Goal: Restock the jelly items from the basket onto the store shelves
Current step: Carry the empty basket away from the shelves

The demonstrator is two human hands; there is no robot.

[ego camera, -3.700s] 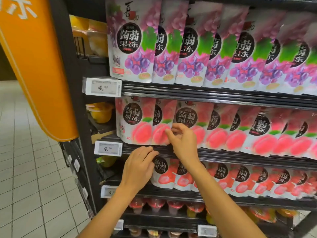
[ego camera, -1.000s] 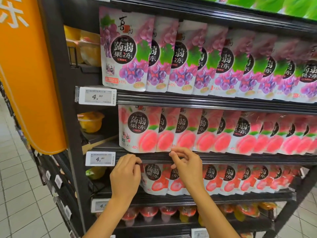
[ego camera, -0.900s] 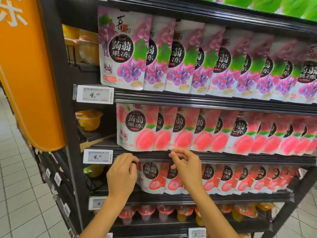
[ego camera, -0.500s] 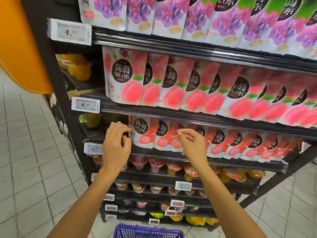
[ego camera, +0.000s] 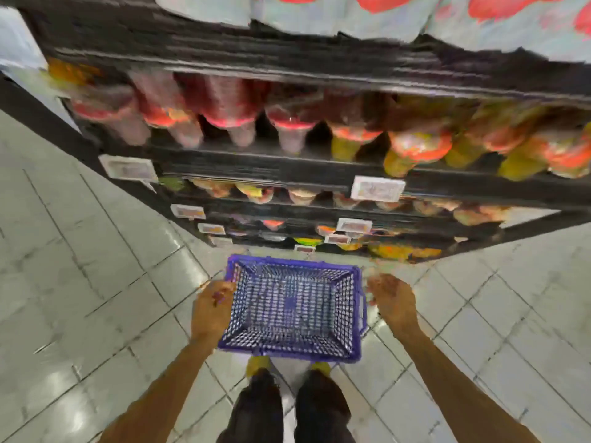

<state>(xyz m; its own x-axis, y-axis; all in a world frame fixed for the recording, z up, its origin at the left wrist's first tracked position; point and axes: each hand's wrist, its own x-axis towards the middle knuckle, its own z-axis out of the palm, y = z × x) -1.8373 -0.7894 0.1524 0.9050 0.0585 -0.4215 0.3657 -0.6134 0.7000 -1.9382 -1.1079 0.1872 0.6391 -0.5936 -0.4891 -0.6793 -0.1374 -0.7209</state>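
A purple mesh basket point(ego camera: 292, 345) stands on the tiled floor in front of my feet, and I see nothing inside it. My left hand point(ego camera: 212, 308) hangs at the basket's left rim with its fingers loosely curled, holding nothing. My right hand point(ego camera: 391, 302) hangs just right of the basket, fingers relaxed, also holding nothing. Above the basket rise the black store shelves point(ego camera: 256, 169), blurred by motion. Rows of jelly cups point(ego camera: 291, 129) with red lids fill one shelf. Peach jelly pouches point(ego camera: 415, 17) show at the top edge.
White price tags point(ego camera: 377, 188) hang on the shelf fronts. Smaller jelly cups point(ego camera: 256, 193) fill the lower shelves down to the floor. Pale floor tiles point(ego camera: 80, 282) spread left and right of the basket. My shoes point(ego camera: 259, 364) stand right behind it.
My view has swung down from the pouch shelves to the floor. Both hands have left the shelf and dropped to either side of the basket.
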